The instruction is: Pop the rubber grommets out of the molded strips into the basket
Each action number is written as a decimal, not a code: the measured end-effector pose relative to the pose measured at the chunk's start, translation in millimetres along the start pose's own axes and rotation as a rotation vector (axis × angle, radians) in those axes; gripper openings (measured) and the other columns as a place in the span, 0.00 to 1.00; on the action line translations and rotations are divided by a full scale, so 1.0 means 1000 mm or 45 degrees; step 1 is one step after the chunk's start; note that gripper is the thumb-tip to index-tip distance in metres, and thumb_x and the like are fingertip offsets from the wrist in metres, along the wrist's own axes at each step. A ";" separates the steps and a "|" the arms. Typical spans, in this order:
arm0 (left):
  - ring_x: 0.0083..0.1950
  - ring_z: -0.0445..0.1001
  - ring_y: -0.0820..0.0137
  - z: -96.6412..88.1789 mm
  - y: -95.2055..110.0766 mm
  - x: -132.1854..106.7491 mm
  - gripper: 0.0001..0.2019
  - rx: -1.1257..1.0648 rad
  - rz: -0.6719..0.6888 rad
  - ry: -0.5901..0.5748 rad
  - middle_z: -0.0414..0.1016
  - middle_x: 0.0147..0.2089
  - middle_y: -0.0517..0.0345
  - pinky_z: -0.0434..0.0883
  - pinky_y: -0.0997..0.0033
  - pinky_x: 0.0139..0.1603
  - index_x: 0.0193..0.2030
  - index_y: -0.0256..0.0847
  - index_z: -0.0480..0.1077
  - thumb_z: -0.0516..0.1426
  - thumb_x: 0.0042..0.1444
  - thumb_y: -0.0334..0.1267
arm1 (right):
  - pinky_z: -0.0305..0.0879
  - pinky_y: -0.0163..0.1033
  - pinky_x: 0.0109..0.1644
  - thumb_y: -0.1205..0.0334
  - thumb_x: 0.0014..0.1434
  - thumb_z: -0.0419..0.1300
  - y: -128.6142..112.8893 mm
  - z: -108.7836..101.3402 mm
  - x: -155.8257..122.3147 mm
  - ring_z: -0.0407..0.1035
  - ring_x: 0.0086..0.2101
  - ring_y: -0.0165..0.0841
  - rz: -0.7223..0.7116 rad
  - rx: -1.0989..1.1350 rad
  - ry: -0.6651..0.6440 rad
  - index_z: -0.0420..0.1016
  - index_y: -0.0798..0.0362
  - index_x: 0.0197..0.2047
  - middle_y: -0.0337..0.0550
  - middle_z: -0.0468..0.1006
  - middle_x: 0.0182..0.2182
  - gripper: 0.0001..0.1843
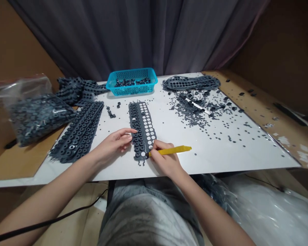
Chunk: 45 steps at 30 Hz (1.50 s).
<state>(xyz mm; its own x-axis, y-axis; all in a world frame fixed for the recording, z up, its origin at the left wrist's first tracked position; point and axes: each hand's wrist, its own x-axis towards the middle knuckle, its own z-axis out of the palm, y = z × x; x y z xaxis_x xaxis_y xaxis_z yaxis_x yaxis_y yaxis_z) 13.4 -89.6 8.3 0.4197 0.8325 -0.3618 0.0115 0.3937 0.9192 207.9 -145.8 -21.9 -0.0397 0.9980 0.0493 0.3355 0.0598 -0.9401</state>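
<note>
A dark grey rubber strip (141, 126) with rows of small rings lies on the white board (220, 153) in front of me; its right rows are punched out and show white holes. My left hand (113, 145) rests on the strip's left edge, fingers lying flat and pressing it down. My right hand (164, 160) is closed around a yellow tool (173, 150), whose tip touches the strip's lower right corner.
A stack of uncut grey strips (79, 131) lies to the left, beside a clear bag of rings (36, 114). A blue basket (132, 80) with loose rings stands at the back. An emptied strip (192, 83) and scattered grey scraps (195, 109) cover the right.
</note>
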 end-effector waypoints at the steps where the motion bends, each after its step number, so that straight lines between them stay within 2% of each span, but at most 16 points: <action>1: 0.23 0.59 0.80 0.001 -0.003 -0.005 0.16 -0.092 -0.035 0.005 0.64 0.26 0.63 0.55 0.81 0.23 0.43 0.40 0.72 0.65 0.48 0.41 | 0.51 0.34 0.26 0.67 0.48 0.51 0.000 -0.001 0.000 0.58 0.21 0.28 0.005 0.006 -0.006 0.58 0.52 0.18 0.35 0.66 0.16 0.10; 6: 0.22 0.58 0.83 0.010 -0.022 -0.022 0.14 -0.461 -0.175 -0.063 0.63 0.27 0.62 0.55 0.83 0.21 0.37 0.35 0.73 0.65 0.49 0.43 | 0.56 0.32 0.24 0.66 0.47 0.52 0.005 -0.001 -0.001 0.62 0.20 0.28 0.078 0.210 0.047 0.63 0.52 0.21 0.35 0.69 0.16 0.05; 11: 0.17 0.53 0.86 0.012 -0.030 -0.023 0.14 -0.607 -0.207 -0.141 0.62 0.23 0.64 0.50 0.86 0.17 0.36 0.34 0.74 0.63 0.52 0.45 | 0.57 0.32 0.22 0.64 0.47 0.54 0.009 0.001 -0.001 0.62 0.18 0.28 0.132 0.345 0.117 0.65 0.52 0.23 0.34 0.70 0.16 0.04; 15: 0.15 0.52 0.87 0.014 -0.028 -0.023 0.15 -0.664 -0.298 -0.105 0.63 0.21 0.63 0.50 0.87 0.14 0.33 0.33 0.73 0.56 0.59 0.45 | 0.58 0.33 0.23 0.64 0.48 0.55 0.012 0.002 0.000 0.63 0.18 0.28 0.132 0.372 0.134 0.65 0.51 0.24 0.35 0.72 0.17 0.03; 18: 0.17 0.61 0.84 0.016 -0.027 -0.023 0.13 -0.647 -0.286 -0.033 0.68 0.24 0.59 0.56 0.87 0.14 0.34 0.32 0.73 0.53 0.62 0.40 | 0.58 0.33 0.24 0.65 0.48 0.55 0.014 0.004 0.001 0.63 0.19 0.28 0.116 0.371 0.134 0.65 0.51 0.26 0.35 0.74 0.19 0.01; 21: 0.27 0.73 0.78 0.017 -0.027 -0.022 0.08 -0.642 -0.153 0.106 0.75 0.34 0.52 0.69 0.84 0.22 0.37 0.32 0.72 0.52 0.60 0.31 | 0.59 0.33 0.25 0.65 0.48 0.54 0.015 0.005 0.003 0.64 0.20 0.29 0.095 0.329 0.117 0.65 0.51 0.26 0.35 0.74 0.19 0.01; 24: 0.34 0.77 0.75 0.018 -0.028 -0.022 0.07 -0.627 -0.066 0.211 0.77 0.40 0.48 0.74 0.82 0.33 0.39 0.31 0.72 0.52 0.58 0.27 | 0.60 0.33 0.25 0.66 0.48 0.54 0.016 0.005 0.003 0.65 0.20 0.29 0.087 0.305 0.085 0.66 0.51 0.27 0.35 0.74 0.19 0.01; 27: 0.44 0.78 0.70 0.021 -0.027 -0.025 0.12 -0.708 -0.109 0.189 0.76 0.46 0.41 0.75 0.77 0.46 0.48 0.27 0.69 0.50 0.59 0.28 | 0.60 0.33 0.26 0.65 0.49 0.54 0.019 0.005 0.003 0.66 0.21 0.29 0.077 0.309 0.070 0.66 0.51 0.27 0.35 0.74 0.20 0.00; 31: 0.56 0.72 0.63 0.026 -0.022 -0.037 0.25 -0.881 -0.153 0.114 0.69 0.56 0.33 0.69 0.68 0.58 0.62 0.21 0.55 0.46 0.56 0.27 | 0.60 0.33 0.26 0.65 0.49 0.55 0.022 0.006 0.003 0.65 0.20 0.29 0.052 0.335 0.082 0.66 0.52 0.28 0.35 0.74 0.20 0.01; 34: 0.58 0.70 0.63 0.032 -0.020 -0.048 0.34 -0.825 -0.096 0.148 0.66 0.59 0.33 0.65 0.67 0.63 0.65 0.20 0.48 0.46 0.48 0.20 | 0.60 0.33 0.25 0.64 0.49 0.55 0.023 0.006 0.003 0.64 0.20 0.28 0.044 0.354 0.087 0.67 0.51 0.28 0.35 0.74 0.20 0.01; 37: 0.60 0.68 0.65 0.039 -0.024 -0.057 0.34 -0.671 -0.008 0.223 0.65 0.61 0.36 0.63 0.68 0.64 0.65 0.24 0.53 0.48 0.47 0.18 | 0.59 0.33 0.24 0.64 0.49 0.55 0.022 0.006 0.003 0.64 0.19 0.28 0.047 0.361 0.085 0.67 0.51 0.28 0.35 0.75 0.20 0.01; 41: 0.64 0.63 0.64 0.050 -0.035 -0.064 0.24 -0.410 0.247 0.296 0.63 0.64 0.44 0.62 0.65 0.64 0.61 0.37 0.63 0.55 0.56 0.30 | 0.59 0.33 0.23 0.63 0.49 0.55 0.021 0.006 0.003 0.64 0.19 0.28 0.056 0.351 0.097 0.66 0.51 0.27 0.36 0.74 0.19 0.02; 45: 0.65 0.61 0.61 0.059 -0.043 -0.069 0.25 -0.172 0.485 0.309 0.60 0.66 0.45 0.63 0.62 0.63 0.61 0.40 0.63 0.57 0.57 0.42 | 0.59 0.33 0.23 0.63 0.49 0.56 0.017 0.007 0.003 0.64 0.19 0.29 0.070 0.356 0.110 0.67 0.52 0.26 0.36 0.74 0.19 0.02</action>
<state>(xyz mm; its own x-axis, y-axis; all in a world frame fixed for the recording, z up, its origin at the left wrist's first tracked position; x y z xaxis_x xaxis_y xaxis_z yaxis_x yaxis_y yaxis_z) 37.0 -186.9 3.3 0.1468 0.9882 -0.0435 -0.2274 0.0765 0.9708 207.5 -142.2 -40.3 0.0554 0.9984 0.0130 0.0625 0.0095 -0.9980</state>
